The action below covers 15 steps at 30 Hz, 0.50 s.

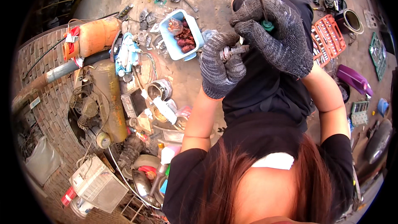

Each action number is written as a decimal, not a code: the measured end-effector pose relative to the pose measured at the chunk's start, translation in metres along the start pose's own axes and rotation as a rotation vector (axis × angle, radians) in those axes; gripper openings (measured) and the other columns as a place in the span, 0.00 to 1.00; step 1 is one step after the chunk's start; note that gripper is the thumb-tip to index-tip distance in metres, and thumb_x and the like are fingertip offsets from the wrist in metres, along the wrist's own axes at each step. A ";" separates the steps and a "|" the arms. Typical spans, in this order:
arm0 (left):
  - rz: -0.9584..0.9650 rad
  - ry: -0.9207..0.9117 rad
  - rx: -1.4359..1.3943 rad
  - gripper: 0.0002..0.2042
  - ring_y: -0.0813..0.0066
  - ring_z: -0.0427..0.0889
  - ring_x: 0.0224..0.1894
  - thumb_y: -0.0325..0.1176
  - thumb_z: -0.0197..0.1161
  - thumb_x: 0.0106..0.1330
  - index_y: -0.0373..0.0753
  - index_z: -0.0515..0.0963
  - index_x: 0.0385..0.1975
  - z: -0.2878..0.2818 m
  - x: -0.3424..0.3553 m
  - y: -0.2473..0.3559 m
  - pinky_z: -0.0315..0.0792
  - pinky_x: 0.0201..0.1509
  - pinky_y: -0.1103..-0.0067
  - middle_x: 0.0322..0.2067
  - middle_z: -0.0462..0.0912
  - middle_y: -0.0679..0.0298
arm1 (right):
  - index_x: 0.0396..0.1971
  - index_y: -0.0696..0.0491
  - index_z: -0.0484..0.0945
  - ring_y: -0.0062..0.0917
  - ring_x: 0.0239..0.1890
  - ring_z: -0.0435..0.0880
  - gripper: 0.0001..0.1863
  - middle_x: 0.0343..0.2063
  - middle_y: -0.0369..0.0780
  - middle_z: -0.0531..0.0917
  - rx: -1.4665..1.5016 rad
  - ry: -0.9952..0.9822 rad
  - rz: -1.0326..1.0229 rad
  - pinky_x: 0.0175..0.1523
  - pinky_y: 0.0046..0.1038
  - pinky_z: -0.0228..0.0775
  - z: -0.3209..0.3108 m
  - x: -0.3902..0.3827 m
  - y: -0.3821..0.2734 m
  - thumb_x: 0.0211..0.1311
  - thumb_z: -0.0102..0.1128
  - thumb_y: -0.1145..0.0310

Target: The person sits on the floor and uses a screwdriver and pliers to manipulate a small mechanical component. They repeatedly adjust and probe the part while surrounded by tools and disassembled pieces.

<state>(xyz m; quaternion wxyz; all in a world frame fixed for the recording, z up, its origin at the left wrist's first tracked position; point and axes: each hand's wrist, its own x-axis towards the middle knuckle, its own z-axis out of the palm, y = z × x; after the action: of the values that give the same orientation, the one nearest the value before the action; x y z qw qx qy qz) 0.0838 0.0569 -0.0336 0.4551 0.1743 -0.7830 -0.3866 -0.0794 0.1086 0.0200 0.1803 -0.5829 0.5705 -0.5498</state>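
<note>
Both my hands wear dark grey knitted gloves and are raised over my lap. My left hand [219,72] curls closed around a small metal part [226,54], whose dull, stubby end sticks out toward the right hand. In my closed right hand [286,37] is a screwdriver [268,25] with a green handle. Its thin shaft points up and away from me, toward my shoes. The fingers hide much of the handle. To the left of my left hand stands a light blue plastic bin [175,53] holding reddish-brown pieces [186,41] and a clear bag.
An orange socket set case [330,37] lies open on the right, near a purple plastic piece [354,79] and a round metal can [351,20]. Left are an orange cylinder [95,35], a yellowish cylinder [108,103], open cans [159,89] and a dusty box [99,182].
</note>
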 end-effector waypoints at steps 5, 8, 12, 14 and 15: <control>0.058 0.118 0.053 0.18 0.68 0.78 0.34 0.32 0.51 0.63 0.26 0.63 0.48 0.002 0.001 0.005 0.77 0.36 0.78 0.37 0.73 0.51 | 0.34 0.59 0.76 0.15 0.28 0.75 0.07 0.26 0.35 0.79 0.166 0.136 0.146 0.33 0.19 0.68 0.023 -0.008 0.017 0.57 0.59 0.73; -0.255 0.376 -0.243 0.18 0.76 0.75 0.28 0.39 0.54 0.65 0.32 0.63 0.45 0.004 0.002 0.011 0.72 0.29 0.85 0.35 0.75 0.55 | 0.35 0.58 0.76 0.12 0.23 0.72 0.07 0.24 0.33 0.78 0.415 0.101 0.457 0.27 0.16 0.64 0.029 -0.018 0.005 0.58 0.59 0.72; -0.661 0.518 -0.530 0.11 0.87 0.67 0.20 0.34 0.47 0.68 0.36 0.64 0.45 0.008 0.022 0.023 0.60 0.20 0.90 0.29 0.77 0.62 | 0.39 0.59 0.77 0.26 0.29 0.81 0.13 0.28 0.42 0.82 0.400 0.179 0.448 0.38 0.26 0.71 0.035 -0.043 -0.005 0.54 0.61 0.69; -0.632 0.362 -0.352 0.10 0.88 0.67 0.22 0.32 0.47 0.68 0.35 0.65 0.45 0.007 0.021 0.016 0.62 0.22 0.91 0.28 0.75 0.65 | 0.42 0.60 0.74 0.35 0.36 0.81 0.19 0.32 0.45 0.81 0.119 0.173 0.174 0.45 0.31 0.70 0.034 -0.050 0.003 0.51 0.63 0.68; -0.630 0.305 -0.317 0.10 0.88 0.67 0.22 0.32 0.47 0.68 0.35 0.65 0.45 0.008 0.020 0.014 0.62 0.23 0.91 0.28 0.74 0.67 | 0.43 0.60 0.74 0.37 0.37 0.81 0.20 0.34 0.46 0.81 0.009 0.152 0.116 0.46 0.32 0.70 0.030 -0.049 0.005 0.50 0.64 0.67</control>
<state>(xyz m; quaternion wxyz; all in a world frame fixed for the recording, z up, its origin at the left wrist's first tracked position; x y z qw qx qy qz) 0.0673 0.0570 -0.0141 0.4465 0.3893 -0.5451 -0.5933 -0.0438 0.1370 -0.0150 0.1707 -0.5047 0.6128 -0.5836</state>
